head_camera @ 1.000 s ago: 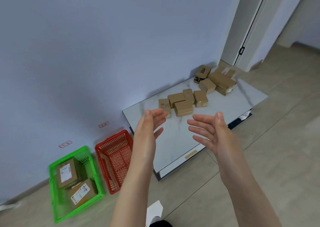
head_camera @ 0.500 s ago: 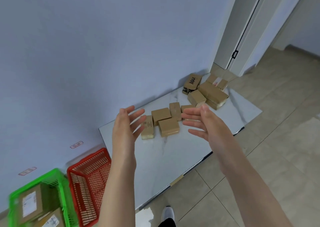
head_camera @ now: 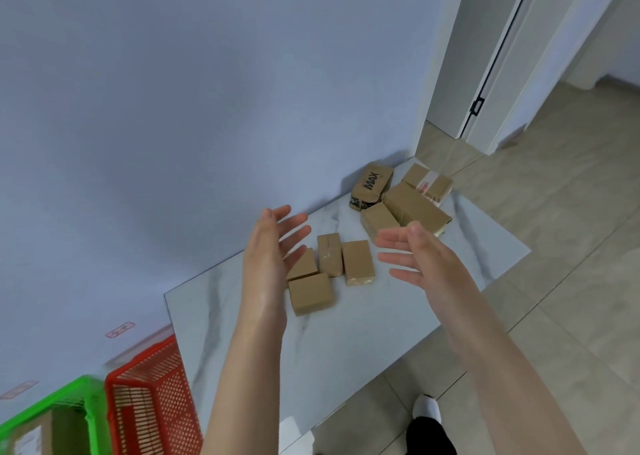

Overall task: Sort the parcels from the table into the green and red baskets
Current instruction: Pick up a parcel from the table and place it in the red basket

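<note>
Both hands have moved forward since a second ago and now hover over the surface (head_camera: pixel 311 350), while the baskets have slid into the lower left corner of the view. The left hand (head_camera: pixel 272 250) and right hand (head_camera: pixel 427 258) are spread, palms turned toward each other, fingers straight, holding nothing. They bracket the near parcels (head_camera: pixel 358 262), four small brown boxes packed side against side in the middle of the surface. A far pile (head_camera: pixel 414 208) of bigger parcels sits at the back corner by the wall, one of them printed MAX (head_camera: pixel 372 184). On the floor at the surface's end stand the red basket (head_camera: pixel 138 375) and, just beside it, the green basket (head_camera: pixel 72 390), mostly cut off. The step looks like a reach for the next parcel. Since the boxes touch, closing on one could shove its neighbours across the smooth top. No label faces up, so the colour choice could go wrong unless the box is turned. With the baskets side by side at the edge of sight, a careless drop could land in the wrong one.
</note>
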